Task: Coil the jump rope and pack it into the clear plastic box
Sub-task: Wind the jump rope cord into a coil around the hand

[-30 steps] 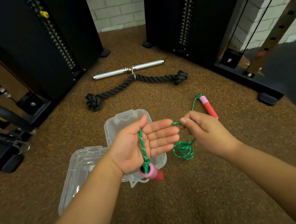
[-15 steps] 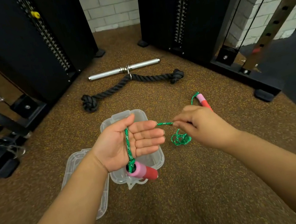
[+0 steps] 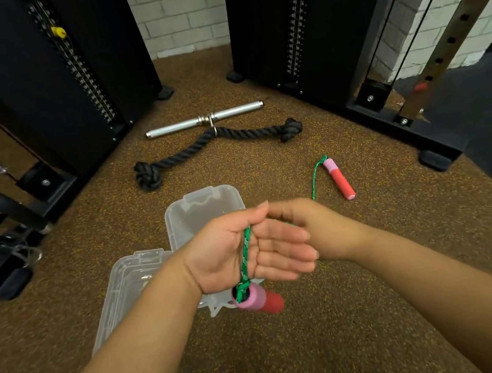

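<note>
The left hand is held palm up over the near part of the clear plastic box, fingers stretched out to the right and loosely opened. The green cord of the jump rope is laid across the palm and pinned under the thumb at the far edge of the hand; one pink-and-red handle is seen hanging from the cord just below the heel of the palm. The right hand is placed just behind the left fingertips, partly hidden by them; its grip cannot be told, though the cord is seen running out from behind it to the second handle, which lies on the brown floor to the far right. The box lid is set on the floor at the near left of the box. Farther off, a metal bar and a black knotted rope are laid between two black machine towers
</note>
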`<state>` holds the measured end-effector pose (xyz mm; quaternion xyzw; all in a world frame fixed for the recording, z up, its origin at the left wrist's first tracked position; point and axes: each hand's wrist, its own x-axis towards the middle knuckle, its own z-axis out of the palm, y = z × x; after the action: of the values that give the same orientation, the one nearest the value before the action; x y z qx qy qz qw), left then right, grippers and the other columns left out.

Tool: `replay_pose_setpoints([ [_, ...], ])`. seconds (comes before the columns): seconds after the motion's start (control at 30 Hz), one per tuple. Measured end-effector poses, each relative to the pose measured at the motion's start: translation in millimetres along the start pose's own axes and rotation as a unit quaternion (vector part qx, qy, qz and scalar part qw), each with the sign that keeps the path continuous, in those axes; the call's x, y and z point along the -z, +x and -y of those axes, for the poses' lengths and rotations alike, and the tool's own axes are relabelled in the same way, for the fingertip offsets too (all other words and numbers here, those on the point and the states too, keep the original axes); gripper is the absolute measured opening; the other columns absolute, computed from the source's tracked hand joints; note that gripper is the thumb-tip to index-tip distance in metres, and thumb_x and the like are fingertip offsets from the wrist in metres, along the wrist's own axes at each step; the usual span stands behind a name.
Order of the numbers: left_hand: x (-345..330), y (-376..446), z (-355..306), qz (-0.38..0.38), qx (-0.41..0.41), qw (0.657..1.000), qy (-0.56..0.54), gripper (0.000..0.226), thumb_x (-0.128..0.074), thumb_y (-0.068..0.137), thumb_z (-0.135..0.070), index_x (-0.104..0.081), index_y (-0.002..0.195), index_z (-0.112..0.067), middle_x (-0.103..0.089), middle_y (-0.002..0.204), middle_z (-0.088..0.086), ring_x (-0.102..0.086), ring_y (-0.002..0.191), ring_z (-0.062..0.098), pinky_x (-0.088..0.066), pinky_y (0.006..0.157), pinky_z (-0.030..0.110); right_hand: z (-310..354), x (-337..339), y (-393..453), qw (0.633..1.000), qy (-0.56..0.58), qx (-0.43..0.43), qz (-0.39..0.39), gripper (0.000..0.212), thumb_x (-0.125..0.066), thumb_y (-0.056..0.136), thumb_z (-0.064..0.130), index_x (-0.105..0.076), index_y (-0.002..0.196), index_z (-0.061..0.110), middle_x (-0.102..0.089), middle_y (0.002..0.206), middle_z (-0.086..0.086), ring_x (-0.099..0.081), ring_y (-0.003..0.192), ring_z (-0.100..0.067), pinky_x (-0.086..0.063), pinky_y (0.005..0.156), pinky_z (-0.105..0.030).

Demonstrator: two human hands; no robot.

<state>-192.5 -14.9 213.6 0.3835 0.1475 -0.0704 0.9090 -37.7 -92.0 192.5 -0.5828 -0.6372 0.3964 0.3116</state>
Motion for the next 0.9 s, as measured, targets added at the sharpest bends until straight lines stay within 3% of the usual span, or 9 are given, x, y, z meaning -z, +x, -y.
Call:
replay_pose_setpoints([
  [0.07, -3, -3, -1, -0.007, -0.009, 1.0, -0.005, 0.048, -0.053, 0.085, -0.046, -0.075, 0.098, -0.005, -0.075, 0.097, 0.014, -0.072, 0.093, 0.024, -0.058, 0.083, 0.033, -2, -3, -3, 0.998, 0.05, -0.019, -0.02, 0.017, -0.05, 0.095, 0.01, -0.062, 0.105, 0.006, -0.069, 0.102, -0.015, -0.065, 0.093, -0.023, -0.051, 0.088, -0.042],
  [0.13, -6, -7, -3, -0.044, -0.032, 0.998, -0.016, 0.05, -0.044, 0.089, -0.043, -0.076, 0.094, -0.005, -0.076, 0.092, 0.014, -0.073, 0.089, 0.024, -0.059, 0.081, 0.034, -9, -3, -6, 0.995, 0.071, -0.027, -0.061, 0.018, -0.045, 0.097, 0.016, -0.059, 0.096, 0.005, -0.065, 0.091, -0.018, -0.057, 0.081, -0.015, -0.048, 0.079, -0.037],
  [0.27, -6, -10, -9, -0.176, -0.137, 0.971, -0.086, 0.059, -0.03, 0.096, -0.039, -0.076, 0.09, -0.003, -0.076, 0.088, 0.016, -0.074, 0.083, 0.025, -0.059, 0.074, 0.033, -21, -10, -16, 0.99, -0.128, -0.051, -0.031, 0.019, -0.04, 0.1, 0.021, -0.057, 0.096, 0.012, -0.06, 0.083, 0.007, -0.054, 0.073, -0.009, -0.039, 0.07, -0.026],
  [0.4, 1, -8, -7, -0.257, -0.151, 0.95, -0.089, 0.062, -0.025, 0.1, -0.039, -0.074, 0.098, 0.0, -0.075, 0.095, 0.017, -0.073, 0.088, 0.025, -0.056, 0.081, 0.035, -6, -31, -25, 0.964, -0.26, -0.01, 0.055, 0.024, -0.034, 0.101, 0.032, -0.052, 0.099, 0.016, -0.063, 0.095, -0.006, -0.058, 0.089, -0.024, -0.042, 0.074, -0.032],
  [0.53, 7, -6, 2, -0.325, -0.142, 0.934, -0.038, 0.072, -0.016, 0.099, -0.049, -0.069, 0.102, 0.001, -0.074, 0.096, 0.019, -0.073, 0.088, 0.025, -0.055, 0.084, 0.035, 23, -30, -29, 0.951, -0.299, 0.058, 0.058, 0.026, -0.034, 0.1, 0.037, -0.044, 0.083, 0.021, -0.052, 0.081, 0.005, -0.046, 0.075, -0.014, -0.039, 0.067, -0.033],
  [0.6, 8, -5, 9, -0.354, -0.116, 0.928, 0.023, 0.084, -0.01, 0.096, -0.057, -0.069, 0.103, 0.002, -0.075, 0.093, 0.019, -0.073, 0.084, 0.025, -0.058, 0.08, 0.034, 37, -23, -30, 0.954, -0.283, 0.086, 0.054, 0.026, -0.039, 0.099, 0.037, -0.048, 0.079, 0.023, -0.05, 0.076, 0.014, -0.043, 0.069, -0.005, -0.039, 0.066, -0.029],
  [0.7, 6, -7, 18, -0.339, -0.087, 0.932, 0.098, 0.095, -0.002, 0.091, -0.065, -0.072, 0.097, -0.001, -0.074, 0.086, 0.019, -0.07, 0.085, 0.03, -0.055, 0.079, 0.037, 49, -11, -28, 0.989, -0.119, 0.081, 0.018, 0.026, -0.05, 0.096, 0.033, -0.061, 0.077, 0.02, -0.058, 0.08, 0.028, -0.059, 0.08, 0.01, -0.048, 0.074, -0.021],
  [0.83, -4, -10, 18, -0.26, -0.047, 0.949, 0.174, 0.101, 0.005, 0.09, -0.063, -0.07, 0.098, 0.004, -0.072, 0.089, 0.025, -0.07, 0.089, 0.035, -0.054, 0.085, 0.039, 54, 11, -19, 0.996, 0.009, 0.017, -0.09, 0.029, -0.048, 0.097, 0.033, -0.061, 0.073, 0.02, -0.06, 0.07, 0.003, -0.053, 0.063, -0.007, -0.046, 0.063, -0.029],
  [0.9, -11, -11, 16, -0.216, -0.012, 0.961, 0.172, 0.105, 0.005, 0.086, -0.067, -0.069, 0.099, 0.007, -0.073, 0.083, 0.021, -0.071, 0.08, 0.03, -0.054, 0.077, 0.034, 51, 18, -14, 0.991, 0.029, 0.0, -0.129, 0.031, -0.047, 0.097, 0.032, -0.059, 0.07, 0.024, -0.053, 0.061, 0.013, -0.045, 0.057, -0.002, -0.04, 0.06, -0.026],
])
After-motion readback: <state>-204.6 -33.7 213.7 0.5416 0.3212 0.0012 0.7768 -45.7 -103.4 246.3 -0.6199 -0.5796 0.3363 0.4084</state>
